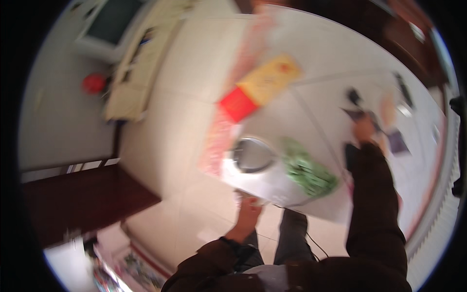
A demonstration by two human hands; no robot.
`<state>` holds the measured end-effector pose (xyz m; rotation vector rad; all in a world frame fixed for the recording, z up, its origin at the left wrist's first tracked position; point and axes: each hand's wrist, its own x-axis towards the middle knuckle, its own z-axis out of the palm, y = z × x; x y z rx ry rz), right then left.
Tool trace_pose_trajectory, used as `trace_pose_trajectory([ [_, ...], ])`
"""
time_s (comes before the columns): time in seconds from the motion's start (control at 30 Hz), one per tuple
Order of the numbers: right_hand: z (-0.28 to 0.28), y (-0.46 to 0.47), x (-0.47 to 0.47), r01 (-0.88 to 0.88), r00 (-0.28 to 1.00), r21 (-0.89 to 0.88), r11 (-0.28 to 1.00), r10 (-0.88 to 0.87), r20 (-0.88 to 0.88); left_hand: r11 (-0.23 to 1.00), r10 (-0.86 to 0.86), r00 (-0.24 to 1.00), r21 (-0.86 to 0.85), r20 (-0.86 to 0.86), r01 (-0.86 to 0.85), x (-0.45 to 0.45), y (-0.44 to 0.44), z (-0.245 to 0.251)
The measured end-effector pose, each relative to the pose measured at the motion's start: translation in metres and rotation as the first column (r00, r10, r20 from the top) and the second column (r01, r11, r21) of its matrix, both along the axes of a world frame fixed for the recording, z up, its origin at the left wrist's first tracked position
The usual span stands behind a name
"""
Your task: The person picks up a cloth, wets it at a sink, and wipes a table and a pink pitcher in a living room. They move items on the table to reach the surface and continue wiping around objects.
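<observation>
Motion blur softens the whole view. My right hand point(363, 129) reaches over the right part of the table point(317, 98), at a dark flat object point(352, 114); whether the fingers grip it is unclear. Beside it lie a small black object point(353, 95) and a dark purple square piece point(397, 142). My left hand point(249, 211) is low at the table's near edge, and blur hides whether something small is in its fingers. A round metal-rimmed dish or pan point(253, 155) sits just beyond that hand. Between my hands lies a crumpled green plastic bag point(309, 169).
A yellow and red box or packet point(261, 87) lies near the table's pink patterned left border point(215, 149). Farther right are a dark elongated object point(404, 89) and a radiator-like ridged edge point(437, 222). A dark wooden furniture top point(87, 200) and a cream cabinet point(142, 69) stand left.
</observation>
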<state>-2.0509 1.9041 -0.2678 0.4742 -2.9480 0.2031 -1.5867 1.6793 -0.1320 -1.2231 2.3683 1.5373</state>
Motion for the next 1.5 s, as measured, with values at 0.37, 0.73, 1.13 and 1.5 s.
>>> trace_pose_trajectory([
  [0.37, -0.001, 0.021, 0.02, -0.465, 0.885, 0.355, 0.811, 0.428, 0.182, 0.966, 0.138, 0.99, 0.22, -0.009, -0.133, -0.016, -0.001, 0.024],
  [0.73, 0.147, -0.102, -0.001, 0.194, 0.83, -0.413, 0.89, 0.076, 0.553, 0.957, 0.15, 0.981, 0.269, -0.124, -0.112, 0.021, -0.078, 0.073],
  [1.13, 0.326, -0.443, 0.196, 0.063, 0.669, -0.678, 0.732, 0.473, 0.573, 0.934, 0.347, 0.936, 0.116, -0.062, -0.339, 0.161, -0.269, 0.145],
  [1.5, 0.339, -0.693, 0.303, -0.182, 0.327, -0.665, 0.724, 0.683, 0.653, 0.921, 0.391, 0.918, 0.018, -0.062, -0.39, 0.172, -0.453, 0.183],
])
